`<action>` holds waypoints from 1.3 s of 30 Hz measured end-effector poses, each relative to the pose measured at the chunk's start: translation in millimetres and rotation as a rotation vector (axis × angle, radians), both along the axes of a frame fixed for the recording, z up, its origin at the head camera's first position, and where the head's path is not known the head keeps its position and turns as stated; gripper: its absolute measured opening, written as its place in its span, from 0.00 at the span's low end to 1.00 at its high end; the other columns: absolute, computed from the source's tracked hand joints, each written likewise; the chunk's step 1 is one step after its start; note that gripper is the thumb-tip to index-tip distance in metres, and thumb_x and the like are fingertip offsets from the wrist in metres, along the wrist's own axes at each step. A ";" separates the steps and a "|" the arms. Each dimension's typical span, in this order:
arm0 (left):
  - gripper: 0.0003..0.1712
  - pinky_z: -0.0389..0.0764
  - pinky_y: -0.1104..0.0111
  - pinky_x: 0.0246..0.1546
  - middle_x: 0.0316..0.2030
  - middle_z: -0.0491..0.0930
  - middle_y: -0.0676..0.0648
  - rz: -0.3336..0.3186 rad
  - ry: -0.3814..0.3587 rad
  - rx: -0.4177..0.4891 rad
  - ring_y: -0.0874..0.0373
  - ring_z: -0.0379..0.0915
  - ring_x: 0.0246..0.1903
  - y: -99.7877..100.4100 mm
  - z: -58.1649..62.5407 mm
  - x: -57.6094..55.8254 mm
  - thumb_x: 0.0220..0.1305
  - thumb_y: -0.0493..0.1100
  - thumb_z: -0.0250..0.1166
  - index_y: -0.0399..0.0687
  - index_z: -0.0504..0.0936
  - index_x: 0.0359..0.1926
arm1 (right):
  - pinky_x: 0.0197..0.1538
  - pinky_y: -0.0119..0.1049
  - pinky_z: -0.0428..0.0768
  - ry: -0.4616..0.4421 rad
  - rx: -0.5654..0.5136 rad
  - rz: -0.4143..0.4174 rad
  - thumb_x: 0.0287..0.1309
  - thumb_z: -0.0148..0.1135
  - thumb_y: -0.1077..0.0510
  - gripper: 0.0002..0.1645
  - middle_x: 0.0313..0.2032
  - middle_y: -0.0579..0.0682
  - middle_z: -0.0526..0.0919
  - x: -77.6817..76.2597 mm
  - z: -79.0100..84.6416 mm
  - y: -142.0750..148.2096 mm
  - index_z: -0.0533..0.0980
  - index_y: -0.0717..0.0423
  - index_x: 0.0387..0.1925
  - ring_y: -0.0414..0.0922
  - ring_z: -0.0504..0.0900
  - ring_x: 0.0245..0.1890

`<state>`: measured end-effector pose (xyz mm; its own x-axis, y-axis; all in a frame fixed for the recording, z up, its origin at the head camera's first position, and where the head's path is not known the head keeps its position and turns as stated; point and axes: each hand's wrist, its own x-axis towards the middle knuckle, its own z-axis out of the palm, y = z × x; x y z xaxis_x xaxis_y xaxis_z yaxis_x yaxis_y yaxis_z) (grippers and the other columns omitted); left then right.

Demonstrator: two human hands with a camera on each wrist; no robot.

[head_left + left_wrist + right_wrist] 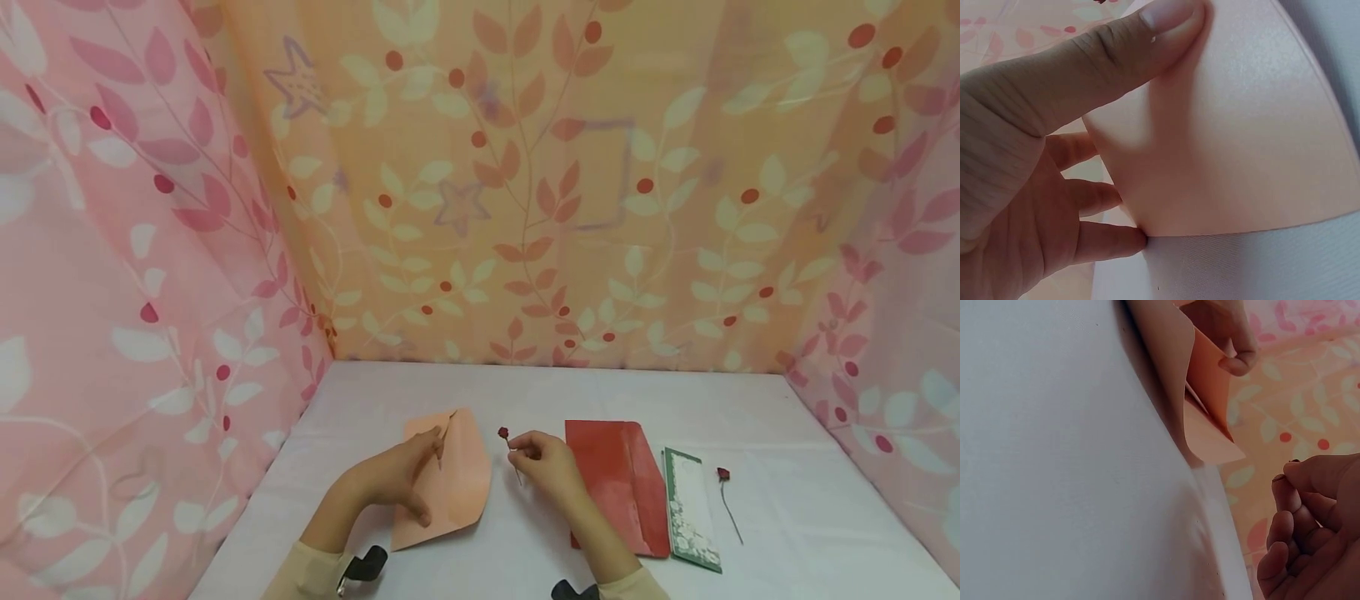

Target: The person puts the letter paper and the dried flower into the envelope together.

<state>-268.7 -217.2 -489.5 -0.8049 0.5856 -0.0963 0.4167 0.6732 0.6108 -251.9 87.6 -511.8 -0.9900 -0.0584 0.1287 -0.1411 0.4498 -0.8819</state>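
Observation:
My left hand (390, 477) grips a peach envelope (467, 479) on the left of the table. Its thumb lies across the envelope's face (1260, 137) in the left wrist view, with the other fingers (1110, 240) at the edge and partly behind. The envelope's mouth (1210, 394) gapes in the right wrist view. Between thumb and fingertips, my right hand (551, 468) pinches the thin stem of a small dried red rose (503, 432), held upright just right of the envelope and apart from it. Only a dark speck of stem shows at the fingertips in the right wrist view.
Right of my right hand lies a red envelope (603, 483), partly under the forearm. A green-bordered floral card (692, 508) sits beside it, then a second dried rose (723, 475). Patterned curtains (525, 250) stand behind and at both sides of the white-covered table (540, 387).

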 end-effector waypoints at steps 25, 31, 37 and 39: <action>0.53 0.60 0.45 0.73 0.78 0.53 0.34 -0.031 0.025 0.013 0.44 0.54 0.76 0.9 -0.9 -1.7 0.27 0.53 0.90 0.51 0.70 0.56 | 0.25 0.33 0.78 -0.179 -0.317 0.071 0.58 0.70 0.61 0.15 0.27 0.47 0.84 -18.3 -4.1 -45.8 0.83 0.65 0.46 0.41 0.79 0.24; 0.65 0.60 0.46 0.74 0.78 0.54 0.36 -0.020 0.030 -0.014 0.46 0.55 0.75 1.0 0.5 -0.5 0.29 0.53 0.90 0.43 0.65 0.69 | 0.30 0.38 0.85 -0.211 -0.428 0.085 0.60 0.69 0.63 0.19 0.30 0.54 0.86 -18.4 -7.9 -60.6 0.80 0.69 0.50 0.44 0.83 0.27; 0.65 0.60 0.46 0.74 0.78 0.55 0.37 -0.013 0.033 -0.018 0.47 0.56 0.75 0.5 1.6 0.6 0.29 0.53 0.90 0.43 0.65 0.69 | 0.34 0.40 0.87 -0.250 -0.456 0.073 0.60 0.68 0.63 0.20 0.37 0.61 0.87 -16.4 -11.0 -73.3 0.78 0.69 0.52 0.46 0.86 0.31; 0.61 0.60 0.45 0.73 0.78 0.54 0.36 -0.018 0.032 -0.010 0.44 0.55 0.75 0.0 1.3 0.7 0.29 0.54 0.90 0.45 0.67 0.65 | 0.33 0.38 0.86 -0.256 -0.451 0.059 0.60 0.67 0.64 0.20 0.37 0.61 0.87 -15.1 -11.9 -76.9 0.78 0.68 0.52 0.45 0.86 0.31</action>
